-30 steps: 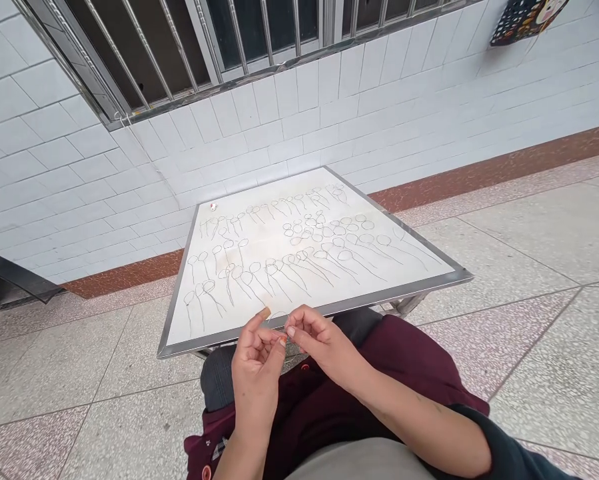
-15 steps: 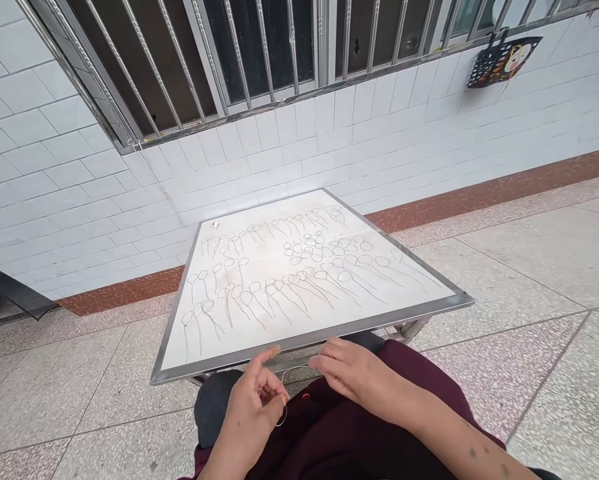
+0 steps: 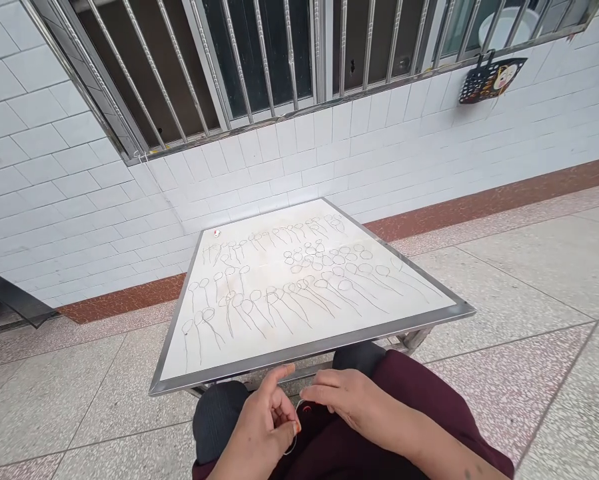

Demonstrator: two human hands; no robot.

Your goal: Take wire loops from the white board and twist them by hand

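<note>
My left hand is below the table's front edge, its thumb pressed to curled fingers on a thin wire that loops under the thumb; the index finger points up and away. Close by on the right, my right hand has its fingers together, with the wire's other end at its fingertips. On the white table lie rows of thin wire pieces, many with a round loop and long tails. Several small closed rings lie near the middle right.
A grey metal edge frames the table, which stands against a white tiled wall. Barred windows are above it. A black patterned basket hangs at upper right. A small red and white object lies at the far left corner.
The right hand has come closer to the left hand, and the wire span between them is shorter. Both hands sit slightly lower in view, as the camera has tilted a little.
</note>
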